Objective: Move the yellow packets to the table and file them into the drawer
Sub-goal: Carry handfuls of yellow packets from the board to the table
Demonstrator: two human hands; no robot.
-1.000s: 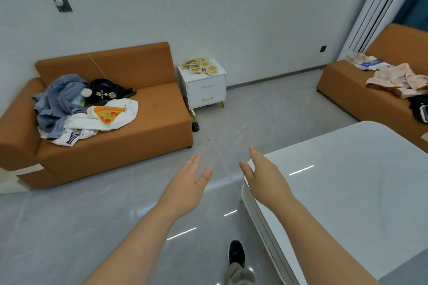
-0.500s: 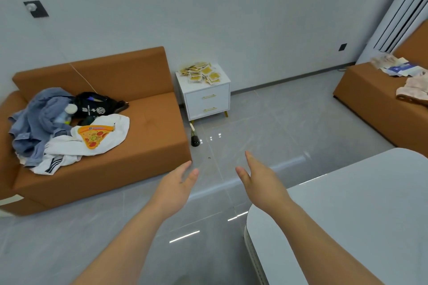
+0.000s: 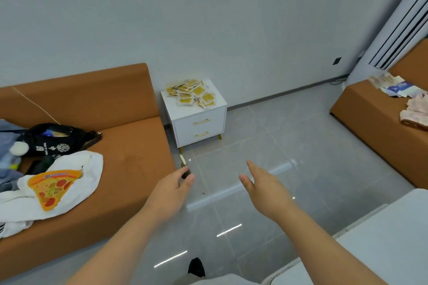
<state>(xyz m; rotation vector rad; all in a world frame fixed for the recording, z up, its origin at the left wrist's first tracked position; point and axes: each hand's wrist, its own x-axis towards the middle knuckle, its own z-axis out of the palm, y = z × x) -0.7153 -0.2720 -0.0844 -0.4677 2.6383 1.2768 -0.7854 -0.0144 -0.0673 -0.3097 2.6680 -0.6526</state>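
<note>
Walking toward the far wall, the person now has the nightstand [image 3: 198,111] noticeably larger and nearer the middle of the view than a second ago. The white worktop [image 3: 382,245] has meanwhile slid away into the lower right corner. The yellow packets [image 3: 191,94] lie in a loose, overlapping heap on the nightstand's top, untouched and well apart from both hands. Below them the two drawers [image 3: 185,124] are both closed. The left hand [image 3: 170,190] and the right hand [image 3: 264,186] remain stretched out in front over the grey floor [image 3: 289,141], palms turned inward. Each grip is apart, fingers straight and relaxed, holding nothing. The left arm passes just beside the front corner of the orange sofa [image 3: 129,157].

For the task this reads as the approach leg: nothing has been collected yet, and the worktop where the packets should go is dropping behind on the person's right. The heap looks scattered and slippery, so gathering it will probably call for both hands or several trips. Packets near the edge could slide off.
</note>
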